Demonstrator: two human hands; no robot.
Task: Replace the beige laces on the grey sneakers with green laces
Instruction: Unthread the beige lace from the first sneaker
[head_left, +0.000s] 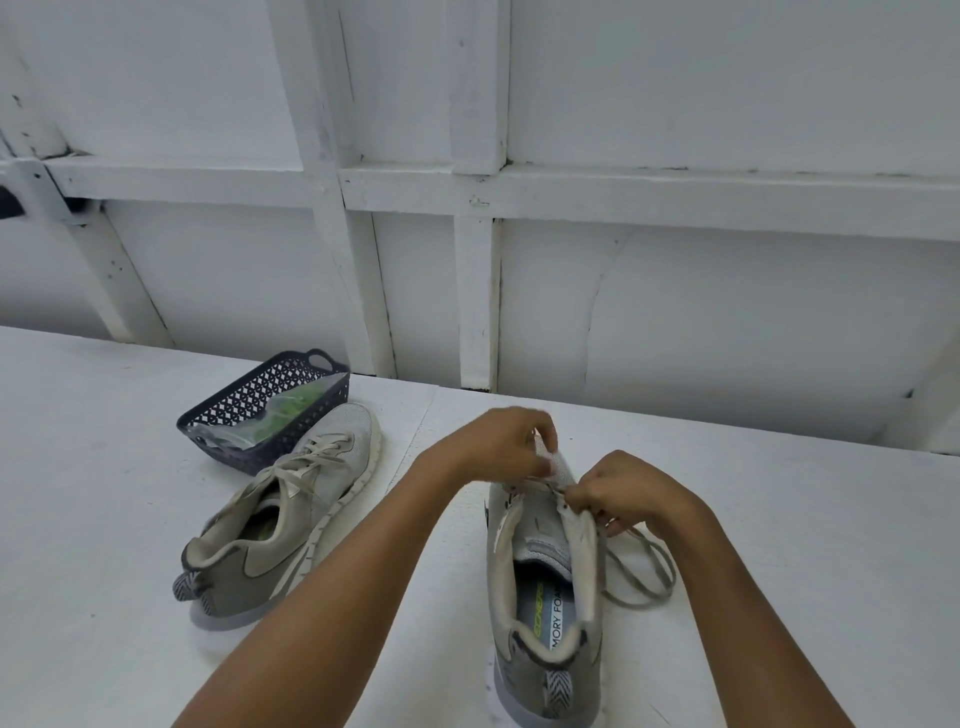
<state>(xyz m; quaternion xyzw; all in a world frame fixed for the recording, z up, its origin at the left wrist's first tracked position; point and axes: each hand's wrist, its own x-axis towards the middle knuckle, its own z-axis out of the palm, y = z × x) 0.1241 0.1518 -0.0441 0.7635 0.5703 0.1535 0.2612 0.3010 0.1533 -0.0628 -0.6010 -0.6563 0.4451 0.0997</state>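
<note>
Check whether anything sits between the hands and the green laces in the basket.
The still-laced sneaker lies beside the basket, its toe between the left hand and the bagged green laces. The basket is open on top, so a reach over the toe looks clear. The right hand pinches the beige lace of the other sneaker.

We record a white surface (104, 493) backed by a white wall (727, 312) with raised framing. A dark lattice basket (249, 400) with a loop handle stands on that surface, near its far edge.
</note>
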